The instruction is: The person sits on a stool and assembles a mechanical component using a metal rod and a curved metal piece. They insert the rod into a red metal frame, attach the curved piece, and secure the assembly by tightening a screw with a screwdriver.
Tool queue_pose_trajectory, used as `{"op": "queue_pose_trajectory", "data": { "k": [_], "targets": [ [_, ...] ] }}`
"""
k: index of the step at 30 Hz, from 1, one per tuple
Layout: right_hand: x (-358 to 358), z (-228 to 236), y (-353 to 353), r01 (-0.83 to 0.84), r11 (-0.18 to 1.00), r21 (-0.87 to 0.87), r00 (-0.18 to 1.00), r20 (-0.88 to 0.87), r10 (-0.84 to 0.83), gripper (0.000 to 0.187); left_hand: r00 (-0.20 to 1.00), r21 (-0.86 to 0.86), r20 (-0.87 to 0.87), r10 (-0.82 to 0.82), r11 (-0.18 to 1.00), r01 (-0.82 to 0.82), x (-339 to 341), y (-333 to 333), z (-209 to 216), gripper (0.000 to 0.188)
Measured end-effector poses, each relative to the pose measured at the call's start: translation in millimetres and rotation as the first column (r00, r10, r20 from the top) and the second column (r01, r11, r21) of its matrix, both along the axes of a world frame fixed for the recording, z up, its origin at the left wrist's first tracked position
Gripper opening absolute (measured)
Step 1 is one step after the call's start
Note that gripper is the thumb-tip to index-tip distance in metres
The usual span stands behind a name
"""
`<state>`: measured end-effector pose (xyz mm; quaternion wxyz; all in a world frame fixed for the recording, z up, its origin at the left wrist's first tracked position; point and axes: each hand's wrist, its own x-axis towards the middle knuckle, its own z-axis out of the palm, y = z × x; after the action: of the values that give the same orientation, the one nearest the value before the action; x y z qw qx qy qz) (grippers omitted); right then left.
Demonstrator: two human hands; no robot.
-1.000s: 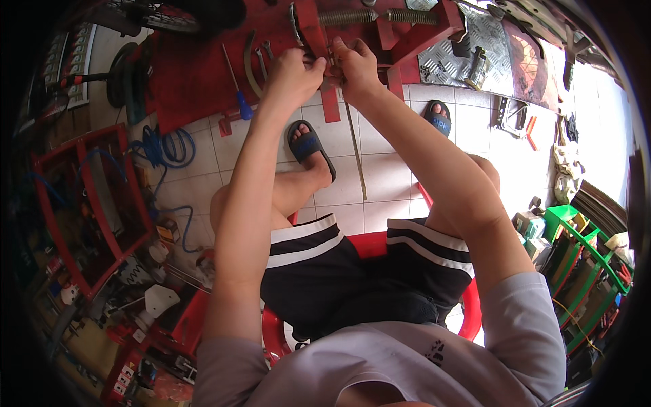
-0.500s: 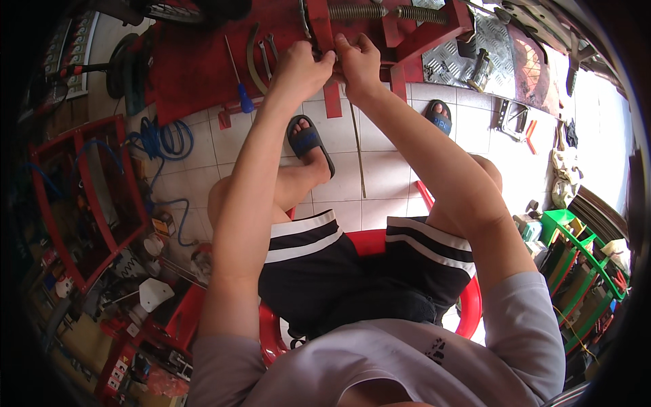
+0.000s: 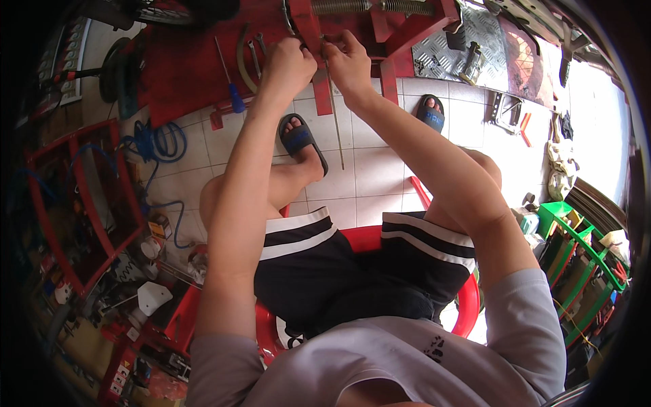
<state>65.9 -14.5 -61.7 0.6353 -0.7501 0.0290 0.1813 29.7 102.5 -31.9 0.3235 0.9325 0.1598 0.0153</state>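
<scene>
A red metal rack [image 3: 85, 234] is far over on my left. Next to it, a blue hose [image 3: 157, 142] lies in loops on the white tile floor [image 3: 196, 146]. In front of me is the red desk [image 3: 173, 78]. A screwdriver [image 3: 235, 98] lies there with its thin end pointing away from me and its blue handle at the near edge. Then comes a bent brown strip [image 3: 242, 61], and just beside it are two small wrenches [image 3: 256, 54].

My left hand [image 3: 288, 66] is next. Its fingers are curled in, but their tips are hidden, so I cannot tell if they pinch anything. Below it, my left foot is in a dark slipper [image 3: 298, 141].

Between my hands is one leg of a red metal frame [image 3: 322, 93]. A long thin stick [image 3: 337, 122] is just right of that leg. Its top is up by my fingers, and its low end shows over the tiles.

My right hand [image 3: 347, 64] is by the top of the stick. Its thumb and fingers are bent in close, but it is too small and blurry to tell if they pinch it.

Past that, a shiny bumpy plate [image 3: 437, 44] has a chunky metal piece [image 3: 471, 66] on it. A green rack [image 3: 582, 237] is on the far right.
</scene>
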Motion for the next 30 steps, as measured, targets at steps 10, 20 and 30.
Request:
{"op": "queue_pose_trajectory", "data": {
  "k": [10, 20, 30],
  "targets": [
    [7, 0, -2, -0.029, 0.998, -0.051, 0.993, 0.116, 0.035, 0.024, 0.998, -0.041, 0.036, -0.052, 0.998, 0.053, 3, 6, -14, 0.025],
    [86, -29, -98, -0.868, 0.152, -0.473, 0.390, -0.459, 0.799, 0.032, 0.961, 0.019, -0.258, -0.104, 0.994, 0.112, 2, 3, 13, 0.038],
    [183, -160, -271, -0.178, 0.128, -0.976, 0.850, -0.087, 0.519, 0.018, 0.908, 0.056, -0.412, -0.070, 0.993, 0.102, 3, 11, 16, 0.049]
  ]
}}
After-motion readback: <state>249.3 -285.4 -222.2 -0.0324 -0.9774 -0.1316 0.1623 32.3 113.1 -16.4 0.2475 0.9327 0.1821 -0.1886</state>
